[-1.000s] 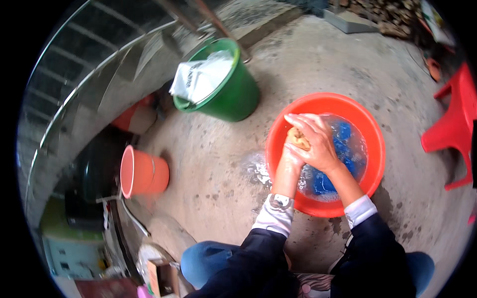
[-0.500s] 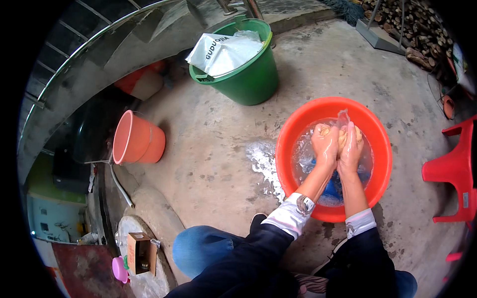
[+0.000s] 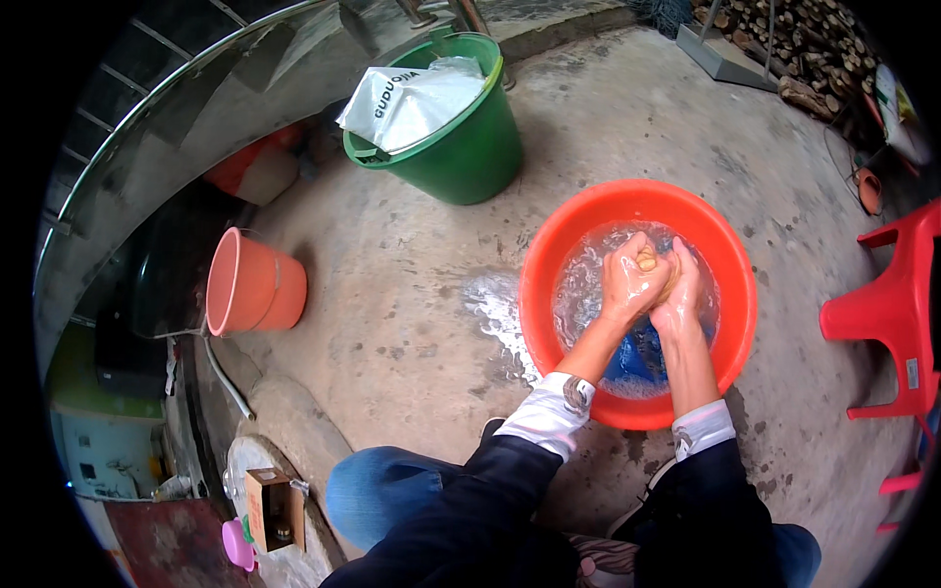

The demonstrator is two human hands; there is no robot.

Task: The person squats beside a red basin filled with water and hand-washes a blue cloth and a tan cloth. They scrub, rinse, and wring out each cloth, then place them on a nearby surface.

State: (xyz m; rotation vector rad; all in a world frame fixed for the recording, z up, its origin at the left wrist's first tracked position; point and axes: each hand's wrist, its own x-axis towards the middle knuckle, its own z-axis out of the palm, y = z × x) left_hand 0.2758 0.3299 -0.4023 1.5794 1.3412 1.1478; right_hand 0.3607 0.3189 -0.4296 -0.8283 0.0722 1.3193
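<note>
The yellow cloth (image 3: 671,284) is wadded between 2 wet hands over the basin (image 3: 537,294). The left hand (image 3: 630,281) has its fingers curled tight on it; the right hand (image 3: 684,291) cups its other side. Work looks midway: 1 piece gripped, the blue cloth (image 3: 624,365) lying in foamy water; whether either is clean, I cannot tell. Smooth round plastic meets rough, wet-spotted concrete floor (image 3: 412,284).

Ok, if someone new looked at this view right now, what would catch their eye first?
Probably the orange-red basin right of centre, where the left hand and right hand hold a yellowish item above something blue in the water. Next, the green bucket near the top and the red stool at the right edge.
</note>
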